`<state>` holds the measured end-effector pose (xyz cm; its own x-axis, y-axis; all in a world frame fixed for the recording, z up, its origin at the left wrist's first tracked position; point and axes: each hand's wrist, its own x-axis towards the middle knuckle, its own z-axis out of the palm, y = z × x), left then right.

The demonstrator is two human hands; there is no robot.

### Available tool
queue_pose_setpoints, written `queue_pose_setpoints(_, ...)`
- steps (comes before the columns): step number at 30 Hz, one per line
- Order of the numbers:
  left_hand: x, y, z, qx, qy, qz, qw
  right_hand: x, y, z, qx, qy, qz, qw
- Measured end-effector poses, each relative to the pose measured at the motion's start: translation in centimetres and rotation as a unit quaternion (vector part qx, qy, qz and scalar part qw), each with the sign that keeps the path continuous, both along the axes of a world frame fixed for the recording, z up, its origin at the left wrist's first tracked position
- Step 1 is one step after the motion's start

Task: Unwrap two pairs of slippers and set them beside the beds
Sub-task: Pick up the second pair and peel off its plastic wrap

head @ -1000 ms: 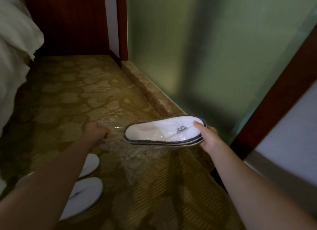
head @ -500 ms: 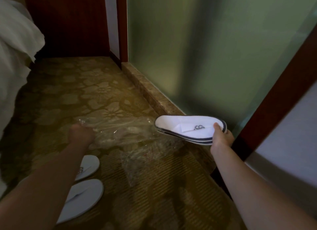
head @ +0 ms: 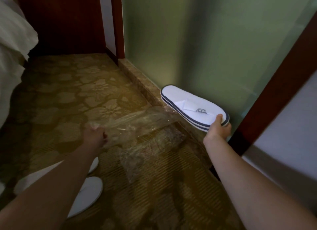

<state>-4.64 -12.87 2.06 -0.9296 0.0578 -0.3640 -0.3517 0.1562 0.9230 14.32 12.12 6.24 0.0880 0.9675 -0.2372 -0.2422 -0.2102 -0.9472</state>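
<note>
My right hand (head: 218, 129) grips one end of a stacked pair of white slippers (head: 192, 104) with dark blue edging, held in the air near the frosted glass wall. My left hand (head: 95, 136) is closed on a clear plastic wrapper (head: 145, 126), which stretches from that hand toward the slippers and hangs down below. The slippers are almost entirely out of the wrapper. A second white pair of slippers (head: 87, 193) lies on the carpet at lower left, partly hidden by my left forearm.
A bed with white linen (head: 12, 46) stands at the left edge. Patterned gold carpet (head: 68, 96) covers the floor. A stone sill (head: 137, 78) runs under the frosted glass wall (head: 205, 41) on the right. Dark wood panels (head: 65, 20) close the far end.
My right hand has pulled the slipper pair right and away, out of the wrapper. My left hand has moved left and toward me, holding the plastic, which now stretches out between the hands.
</note>
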Motion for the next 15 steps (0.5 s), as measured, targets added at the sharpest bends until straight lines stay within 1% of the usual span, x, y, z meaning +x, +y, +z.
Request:
queue_pose_setpoints(3,1.4,1.5,-1.2,-0.007,-0.024,-0.025,0.999,-0.4,-0.3,-0.1,-0.02,0.017,0.018,0.999)
queue_pose_setpoints(6,3.1,3.0,-2.2,-0.02,0.009,-0.028,0.999,-0.7,-0.5,-0.4,-0.026,0.025,0.026,0.999)
queue_pose_setpoints(8,4.1,3.9,-3.1,-0.03,0.01,-0.031,0.999,-0.9,-0.4,-0.7,-0.029,0.024,0.028,0.999)
queue_pose_setpoints(11,5.5,5.1,-4.8,-0.037,-0.017,-0.056,0.998,-1.0,-0.2,-1.2,-0.032,0.016,0.029,0.999)
queue_pose_setpoints(15,7.9,5.3,-7.9,-0.128,-0.007,-0.129,0.983,-1.0,0.3,-2.3,-0.036,0.001,0.029,0.999)
